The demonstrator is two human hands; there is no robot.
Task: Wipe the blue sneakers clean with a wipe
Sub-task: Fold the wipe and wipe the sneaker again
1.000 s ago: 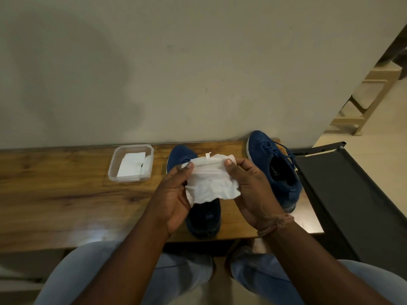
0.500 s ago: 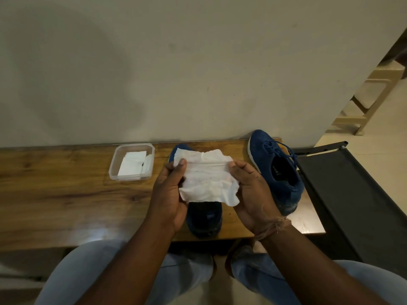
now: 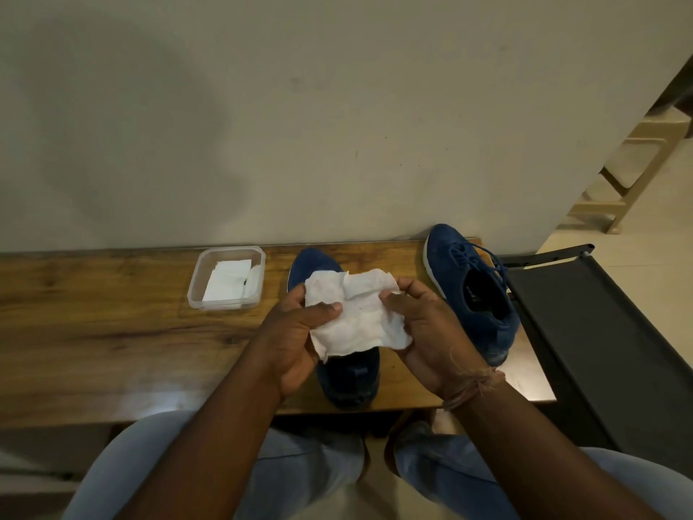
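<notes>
From my remote seat I see both hands raised over the wooden table (image 3: 112,324), sharing 1 white wipe (image 3: 356,317) between them. The left hand (image 3: 296,339) pinches the wipe's left edge, its thumb pressed across the front of the sheet and its fingers curled behind. The right hand (image 3: 431,332) grips the right edge the same way, thumb on the front, fingers bent round the back. The wipe is spread open and crumpled, with a crease running through its upper half and faint reddish specks on its surface. It hangs in the air, above the nearer of the 2 blue sneakers.

That near sneaker (image 3: 348,377) stands on the table directly under the wipe, toe towards the wall (image 3: 337,125), heel close to the table's front edge; the wipe and hands cover its middle. The far sneaker (image 3: 472,290) stands to the right of it, apart from it, laces showing and its opening dark, its toe up against the wall.

To the left of the near sneaker sits a clear plastic container (image 3: 227,277) with no lid on, holding folded white wipes. A braided thread band (image 3: 474,386) circles the right wrist. A black frame (image 3: 600,350) stands beside the table's right end. My view also takes in knees in pale blue trousers (image 3: 150,463) below the table edge.
</notes>
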